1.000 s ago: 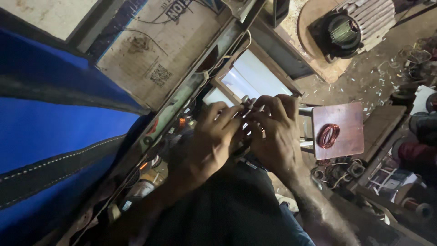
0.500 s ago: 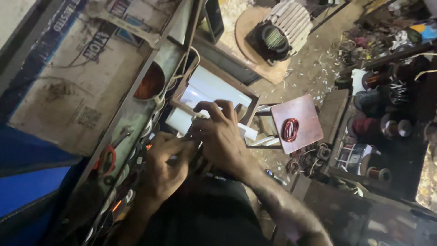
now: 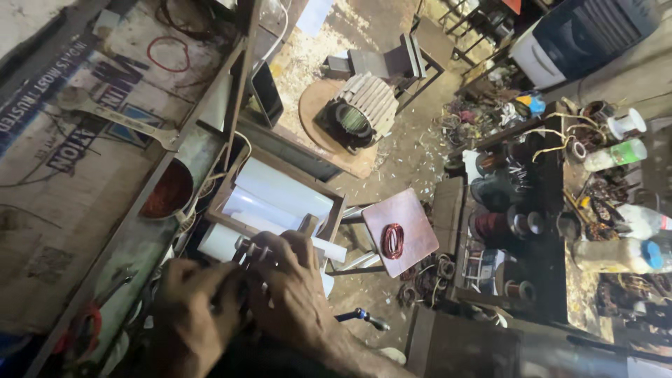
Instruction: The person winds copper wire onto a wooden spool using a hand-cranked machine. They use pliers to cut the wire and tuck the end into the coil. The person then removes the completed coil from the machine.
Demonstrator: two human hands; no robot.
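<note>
Both hands meet just below the wooden box point(image 3: 334, 210) of white rolls: right hand point(image 3: 294, 287) pinching a thin white strip point(image 3: 329, 248) running rightward, left hand point(image 3: 192, 308) curled beside it, contents hidden.

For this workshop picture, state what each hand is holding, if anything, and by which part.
Both the left hand and the right hand close together on something small; what it is, and where it is gripped, cannot be told.

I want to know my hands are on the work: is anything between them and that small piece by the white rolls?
Nothing visible does. The left hand and right hand are pressed together around the small piece, fingers already on it. The white rolls in the wooden tray lie just beyond, not between. The piece itself is mostly hidden by the fingers.
</note>
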